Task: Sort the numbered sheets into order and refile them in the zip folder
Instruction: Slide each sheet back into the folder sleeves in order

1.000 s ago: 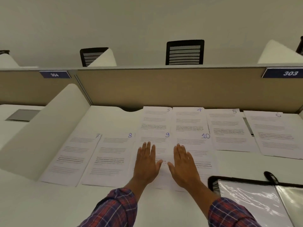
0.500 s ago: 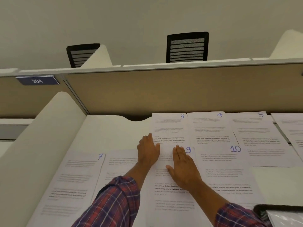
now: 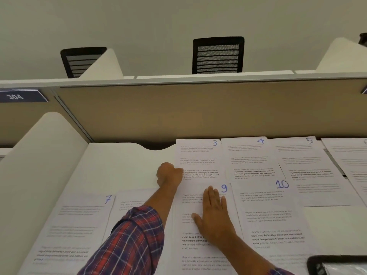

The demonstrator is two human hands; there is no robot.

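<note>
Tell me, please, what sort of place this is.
Probably an open-plan office or study hall: a partition fronts the desk, a seat plate reads 304, and mesh-backed chairs stand beyond it.

We see soft, rather dim indoor light with a warm, yellowish cast, falling from above. A dark band sits under the foot of the partition (image 3: 198,116), and a faint shadow edges the left hand (image 3: 168,173), whose outline is slightly blurred. The white table (image 3: 123,165) looks evenly lit, and the plastic of the zip folder (image 3: 321,260) carries a pale sheen. The wide lens bows the partition's top rail and stretches the corners. Print on the sheet marked 7 (image 3: 75,225) smears. On the sheet marked 3 (image 3: 198,155) and the sheet marked 9 (image 3: 188,255) the bold lines read sharper.
</note>
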